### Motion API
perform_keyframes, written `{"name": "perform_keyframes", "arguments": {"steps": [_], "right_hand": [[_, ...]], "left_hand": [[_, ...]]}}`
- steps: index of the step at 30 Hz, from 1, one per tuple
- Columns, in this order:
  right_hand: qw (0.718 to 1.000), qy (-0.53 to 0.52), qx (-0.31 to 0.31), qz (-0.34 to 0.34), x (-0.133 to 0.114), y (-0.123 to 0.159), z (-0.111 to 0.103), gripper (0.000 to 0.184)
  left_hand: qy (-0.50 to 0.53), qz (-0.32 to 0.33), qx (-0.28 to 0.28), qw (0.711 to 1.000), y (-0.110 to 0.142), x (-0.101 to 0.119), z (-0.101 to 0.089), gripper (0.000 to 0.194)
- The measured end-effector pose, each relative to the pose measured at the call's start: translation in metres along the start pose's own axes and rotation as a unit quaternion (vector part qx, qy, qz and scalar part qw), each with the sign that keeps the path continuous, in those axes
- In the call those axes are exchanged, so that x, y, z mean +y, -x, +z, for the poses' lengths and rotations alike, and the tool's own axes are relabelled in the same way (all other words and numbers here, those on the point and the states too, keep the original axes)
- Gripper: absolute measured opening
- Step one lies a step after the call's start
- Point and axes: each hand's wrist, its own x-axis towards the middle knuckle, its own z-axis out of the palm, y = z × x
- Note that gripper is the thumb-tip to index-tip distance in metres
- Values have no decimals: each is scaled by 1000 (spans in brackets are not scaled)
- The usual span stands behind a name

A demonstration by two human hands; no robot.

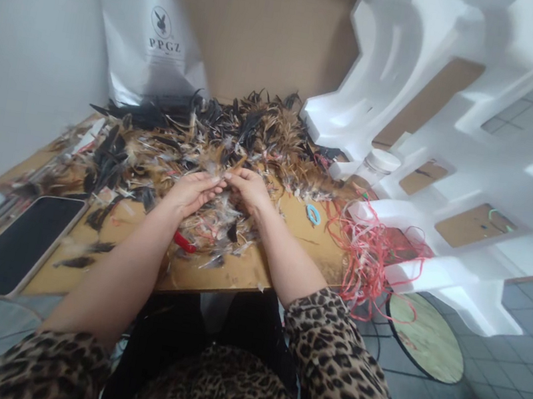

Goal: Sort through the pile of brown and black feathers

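Observation:
My left hand and my right hand meet above the table, fingertips almost touching. A narrow brown feather sticks up from the pinched thumb and finger of my right hand. The left thumb and forefinger are also pressed together; whatever lies between them is too small to make out. Beneath and behind both hands spreads a heap of loose brown and black feathers, with pale fluff closer to me. A red-handled tool, partly covered, lies just below my left hand.
A phone lies at the table's left. The white printed bag stands at the back. On the right are a light-blue ring, tangled pink-red ribbon, a lidded clear jar and large white foam packing. A round stool stands below.

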Motion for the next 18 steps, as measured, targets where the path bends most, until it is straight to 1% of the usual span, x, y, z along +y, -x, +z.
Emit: {"name": "perform_keyframes", "arguments": {"steps": [5, 11, 15, 18], "right_hand": [[999, 34, -7, -30, -1, 2, 0, 28], [998, 54, -15, -32, 0, 1, 0, 27], [997, 73, 2, -38, -4, -1, -6, 23], [985, 158, 9, -71, -8, -4, -16, 16]], "left_hand": [[-47, 4, -5, 999, 0, -3, -1, 8], [-91, 6, -11, 996, 0, -4, -3, 6], [-59, -3, -15, 998, 0, -2, -3, 6], [-17, -12, -7, 1000, -1, 0, -3, 5]]}}
